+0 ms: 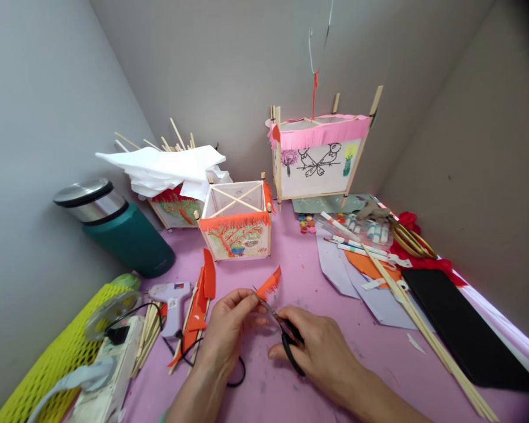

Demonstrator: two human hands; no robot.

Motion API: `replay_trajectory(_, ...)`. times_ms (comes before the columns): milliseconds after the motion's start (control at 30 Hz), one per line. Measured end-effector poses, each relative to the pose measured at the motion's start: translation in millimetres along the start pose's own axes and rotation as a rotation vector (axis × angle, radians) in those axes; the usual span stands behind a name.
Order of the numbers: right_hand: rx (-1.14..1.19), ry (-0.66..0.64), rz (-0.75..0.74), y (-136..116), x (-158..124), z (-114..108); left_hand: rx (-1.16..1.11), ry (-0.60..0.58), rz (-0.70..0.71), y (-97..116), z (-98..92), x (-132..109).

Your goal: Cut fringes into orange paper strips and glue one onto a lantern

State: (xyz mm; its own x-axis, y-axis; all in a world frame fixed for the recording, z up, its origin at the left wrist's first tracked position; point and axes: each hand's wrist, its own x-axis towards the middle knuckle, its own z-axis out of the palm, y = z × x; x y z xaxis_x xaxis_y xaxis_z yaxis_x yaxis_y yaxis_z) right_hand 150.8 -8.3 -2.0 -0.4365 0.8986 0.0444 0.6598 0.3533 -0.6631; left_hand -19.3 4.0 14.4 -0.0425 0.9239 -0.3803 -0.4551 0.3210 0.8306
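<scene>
While the left hand (pixel 230 324) pinches the near end of a fringed orange strip (pixel 270 285) between thumb and forefinger, its other fingers loosely curled, the right hand (pixel 321 346) has hold of black-handled scissors (pixel 286 341), and everything hangs on how blade and paper meet. The strip lies ahead of both hands, over the purple table (pixel 291 252), its long axis running from the left fingertips away and to the right, with the fringe along its lower right edge. The scissors point the other way, forward and to the left, so that their blades come up beside the left thumb, at a broad angle to the strip. Nearer by far is the left hand, touching the paper; the right is apart from it, with the tool between. Its fingers are partly closed about the handles, which stand spread; how far the blade tips are parted cannot be told by the left fingers. Farther off, slightly left, stands a small box lantern (pixel 238 238), while loose orange pieces (pixel 198 314) lie just left of the left hand
</scene>
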Motion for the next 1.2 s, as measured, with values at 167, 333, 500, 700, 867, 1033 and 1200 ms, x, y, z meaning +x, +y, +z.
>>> replay_trajectory(167, 0.0, 0.01, -0.001, 0.3, 0.3, -0.5, -0.006, 0.038, 0.031, 0.6, -0.6, 2.0)
replay_trajectory(333, 0.005, 0.004, 0.011, -2.1, -0.6, 0.1, -0.015, 0.066, 0.059, 0.5, -1.3, 1.9)
replay_trajectory(500, 0.01, -0.006, 0.01, -4.0, -0.7, 0.0, -0.016, 0.054, 0.067, -0.6, -1.4, 1.3)
replay_trajectory(700, 0.02, -0.01, 0.011, -2.7, -0.9, 1.8, -0.01, 0.055, 0.062, -1.9, 0.9, 3.1)
replay_trajectory(867, 0.007, -0.01, 0.003, -0.6, -0.1, 3.7, -0.017, 0.059, 0.056, -2.6, -0.1, 2.7)
replay_trajectory(1033, 0.001, -0.01, 0.003, -0.1, 0.4, 4.2, -0.029, 0.056, 0.052, -1.6, 0.4, 1.7)
replay_trajectory(1200, -0.009, -0.03, 0.01, -0.4, 0.4, 2.4, -0.027, 0.056, 0.046, -0.5, 1.4, 1.3)
